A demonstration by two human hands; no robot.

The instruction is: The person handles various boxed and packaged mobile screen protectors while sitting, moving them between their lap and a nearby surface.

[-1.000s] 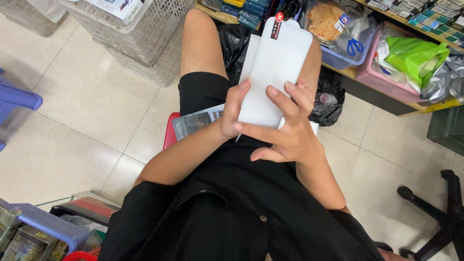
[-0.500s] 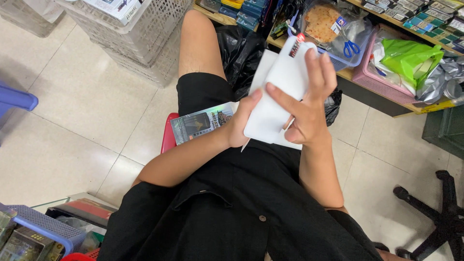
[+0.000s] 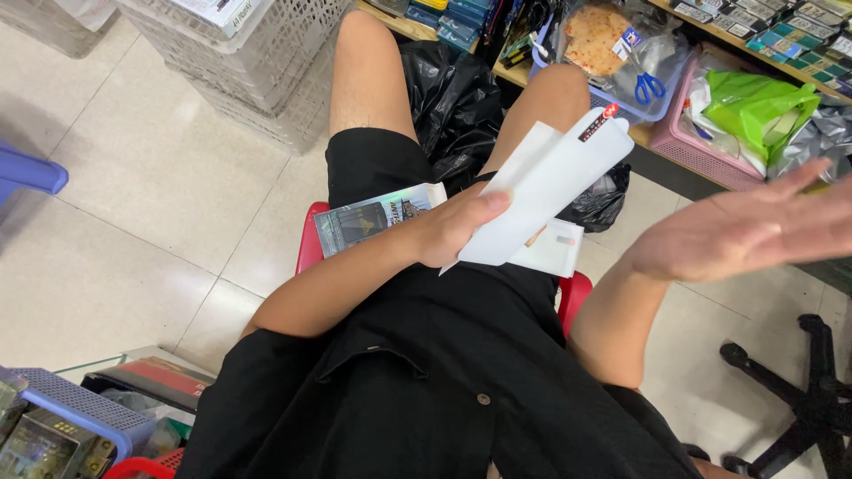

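White film sheet [image 3: 555, 191] pinched in the left hand's [image 3: 453, 231] closed grip; right hand [image 3: 745, 232] spread open, empty.

White protector sheet, slanting at frame centre

The thin white sheet [image 3: 550, 191] is tilting up toward the upper right (a small red-and-black tab at its top corner), overlapping a white sleeve [image 3: 555, 253] beneath.

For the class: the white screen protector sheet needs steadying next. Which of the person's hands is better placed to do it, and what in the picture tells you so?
Probably the left hand: it grips the white sheet over the lap. The right hand is open, empty and off to the side, apart from the sheet.
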